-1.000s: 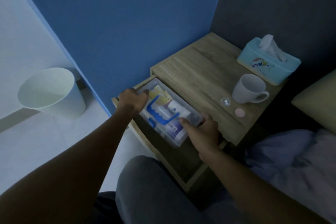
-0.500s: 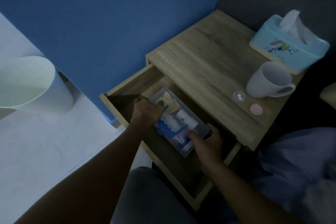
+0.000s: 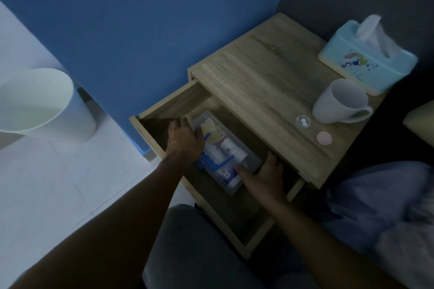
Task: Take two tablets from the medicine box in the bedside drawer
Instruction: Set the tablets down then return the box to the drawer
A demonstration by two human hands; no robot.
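The clear plastic medicine box [image 3: 226, 148], filled with packets, small bottles and a blue part, lies on the floor of the open bedside drawer [image 3: 164, 107]. My left hand [image 3: 185, 141] rests over the box's far left edge with its fingers spread and loose. At the near right corner, my right hand [image 3: 265, 173] has its thumb on top of the box and its fingers along the end wall. On the bedside table top [image 3: 258, 73], a small clear dish [image 3: 303, 121] holds two white tablets.
A white mug [image 3: 340, 101], a pink round lid [image 3: 324, 138] and a light blue tissue box [image 3: 366, 63] stand on the table's right side. A white waste bin [image 3: 35, 103] is on the floor at left. Bedding [image 3: 387, 206] lies at right. My knee [image 3: 187, 241] is below the drawer.
The box, held above the drawer one second ago, has come down onto the drawer floor. My left hand has gone from a closed grip to spread fingers.
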